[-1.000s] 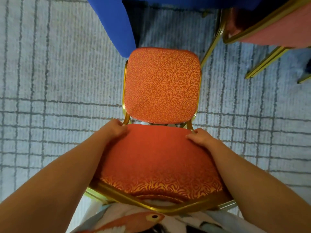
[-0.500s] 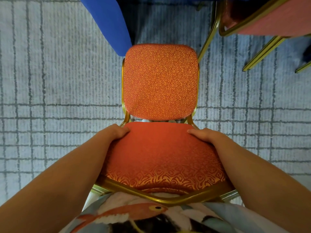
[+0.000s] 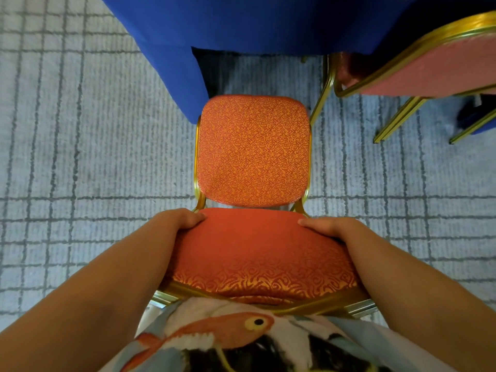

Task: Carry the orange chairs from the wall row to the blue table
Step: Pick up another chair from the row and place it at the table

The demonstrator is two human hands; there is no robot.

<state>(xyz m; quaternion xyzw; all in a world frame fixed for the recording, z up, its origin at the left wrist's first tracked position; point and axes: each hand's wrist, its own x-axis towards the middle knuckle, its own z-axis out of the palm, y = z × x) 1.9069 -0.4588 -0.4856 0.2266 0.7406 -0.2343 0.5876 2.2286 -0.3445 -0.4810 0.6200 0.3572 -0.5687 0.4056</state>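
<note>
View from above, looking down the back of an orange chair (image 3: 252, 151) with a gold metal frame. The left hand (image 3: 182, 220) grips the left edge of the padded backrest (image 3: 257, 251), low down where the pad nears the seat, thumb on the front of the pad and the other fingers curled out of sight behind it. The right hand (image 3: 324, 226) grips the right edge in the same way. Both forearms run along the sides of the backrest. The far edge of the seat lies just beside a hanging corner of the blue cloth (image 3: 241, 28) that covers the desk. Whether the chair legs touch the carpet (image 3: 80, 157) cannot be told; the seat hides them. A second chair (image 3: 429, 65) of the same kind stands to the right, its seat partly under the cloth. The carpet is pale grey-blue with a dark grid. A fish-print garment (image 3: 228, 334) fills the near edge.
</note>
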